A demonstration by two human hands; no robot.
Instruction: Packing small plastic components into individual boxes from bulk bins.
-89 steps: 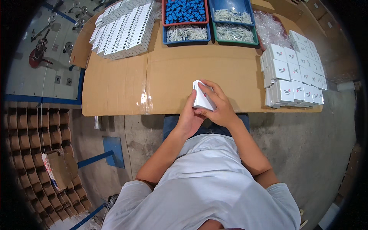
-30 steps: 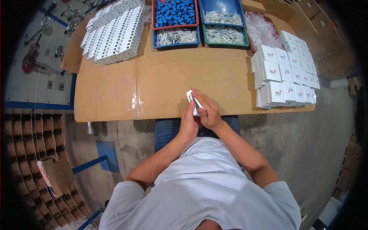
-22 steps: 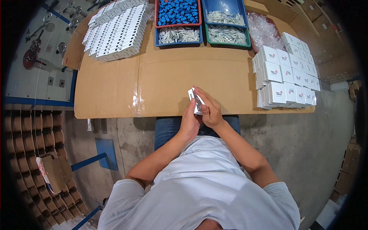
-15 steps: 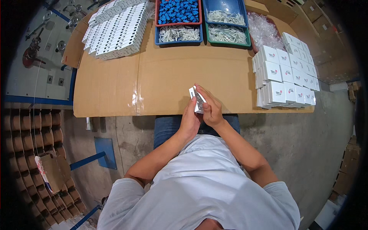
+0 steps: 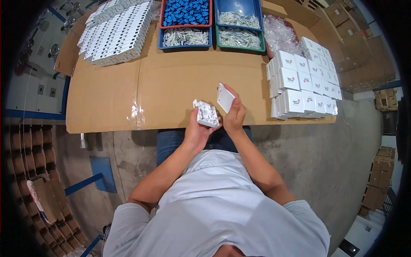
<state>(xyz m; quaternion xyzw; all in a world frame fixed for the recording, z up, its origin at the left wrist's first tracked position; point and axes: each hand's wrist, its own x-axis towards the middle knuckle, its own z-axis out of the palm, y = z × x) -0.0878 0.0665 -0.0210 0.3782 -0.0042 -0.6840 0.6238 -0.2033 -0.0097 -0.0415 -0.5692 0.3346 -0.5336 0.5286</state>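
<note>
My left hand [image 5: 196, 133] is closed around a small white box [image 5: 207, 116] above the near edge of the table. The box lies uncovered, with many small white pieces showing inside it. Just to its right, my right hand [image 5: 235, 118] grips a flat white lid [image 5: 225, 98] by its edge, tilted up and apart from the box. Some of my left fingers are hidden beneath the box.
A cardboard-covered table [image 5: 180, 85] carries stacked white boxes [image 5: 115, 36] at left and more white boxes [image 5: 295, 100] at right. At the back stand a red tray [image 5: 210, 17] of blue parts, trays of small whitish pieces and clear plastic bags [image 5: 280, 34].
The white box has come open: my hands have parted, the lid in the right and the filled box in the left. The whole scene has shifted slightly left in the view.
</note>
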